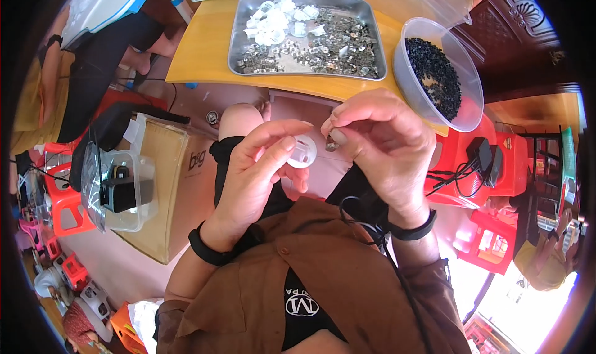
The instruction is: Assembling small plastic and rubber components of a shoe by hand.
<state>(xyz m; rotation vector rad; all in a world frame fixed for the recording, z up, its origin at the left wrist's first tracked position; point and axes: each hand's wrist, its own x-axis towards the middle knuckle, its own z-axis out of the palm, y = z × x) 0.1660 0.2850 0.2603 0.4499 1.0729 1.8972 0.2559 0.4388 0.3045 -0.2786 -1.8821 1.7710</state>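
Observation:
Between the thumb and fingers of my left hand is a white round plastic part with a flat disc end. Close on its right, my right hand pinches a small metal piece at its fingertips. The two parts are near each other but apart. Ahead of both hands, a metal tray rests on the table. It carries a heap of white plastic parts at its left and many small metal pieces spread over the rest.
A clear plastic tub of small black pieces stands at the yellow table's right corner. Red stools are to my right, one bearing black devices with cables. At left, a cardboard box supports a clear container. Other people sit nearby.

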